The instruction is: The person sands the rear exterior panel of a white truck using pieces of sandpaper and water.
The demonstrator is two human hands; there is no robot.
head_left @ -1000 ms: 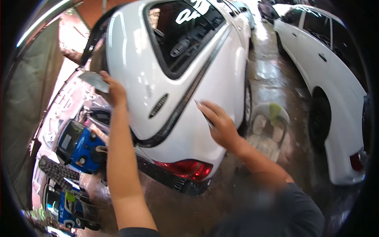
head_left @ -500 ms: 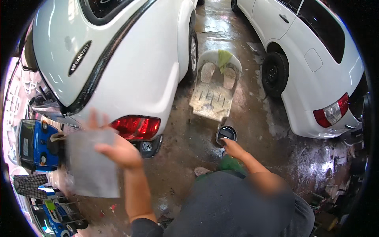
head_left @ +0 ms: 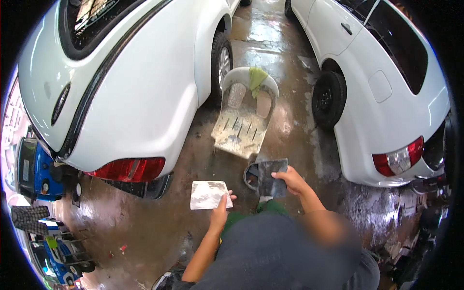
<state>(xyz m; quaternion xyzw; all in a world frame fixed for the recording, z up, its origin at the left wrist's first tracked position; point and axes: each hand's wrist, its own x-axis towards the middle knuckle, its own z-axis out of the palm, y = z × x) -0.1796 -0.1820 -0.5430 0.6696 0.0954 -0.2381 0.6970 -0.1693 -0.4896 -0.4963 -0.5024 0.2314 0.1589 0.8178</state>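
In front of my body, my left hand (head_left: 223,205) grips the right edge of a pale flat sheet (head_left: 207,194), thumb on top. Light glints off the sheet, and grey smears mark its face. My right hand (head_left: 291,179) pinches a dark grey rectangular sheet (head_left: 268,186), its thumb lying across the upper face. What the sheets are made of, I cannot make out. Beneath the dark sheet a round black bucket (head_left: 250,180) stands on the wet floor, partly covered from view. A gap separates the two sheets.
A dirty white plastic chair (head_left: 239,133) with a green cloth (head_left: 257,79) over its back stands ahead. White vehicles flank me: one on the left (head_left: 145,92), with a red tail light (head_left: 133,169), and another on the right (head_left: 367,106). Blue machines (head_left: 41,174) stand far left.
My left hand has come from beside the left vehicle's rear to my front with its sheet. My right hand has risen from the bucket, now holding the dark sheet. The view has shifted.
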